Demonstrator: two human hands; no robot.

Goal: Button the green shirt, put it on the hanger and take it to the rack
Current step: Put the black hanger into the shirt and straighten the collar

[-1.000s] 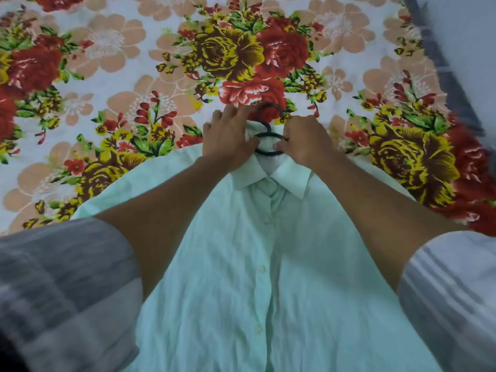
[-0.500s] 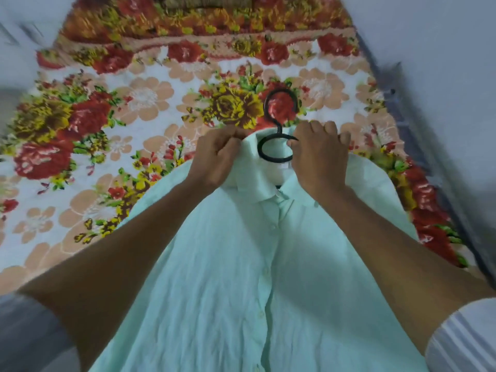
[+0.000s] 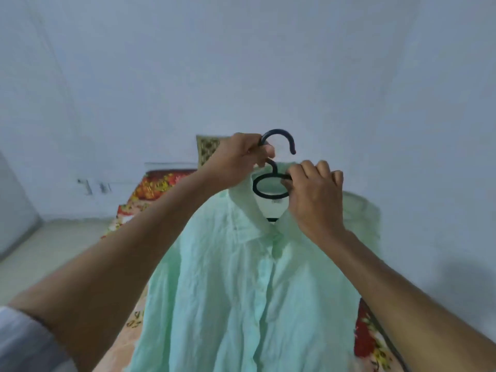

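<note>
The pale green shirt (image 3: 241, 285) hangs buttoned on a black hanger (image 3: 271, 185), lifted in front of me above the bed. My left hand (image 3: 239, 159) grips the stem of the hanger just under its hook (image 3: 281, 136). My right hand (image 3: 314, 194) pinches the hanger's black ring and the collar at the neck. The hanger's shoulders are hidden inside the shirt.
A bed with a floral sheet (image 3: 150, 189) lies below and behind the shirt, against a pale blue wall (image 3: 268, 63). A patterned cushion (image 3: 208, 147) leans at the bed's head. Light floor (image 3: 40, 251) spreads to the left. No rack is in view.
The shirt has been lifted off the bed on its hanger and now hangs upright. My left hand moved from the collar up to the hanger's stem. My view rose toward the wall.
</note>
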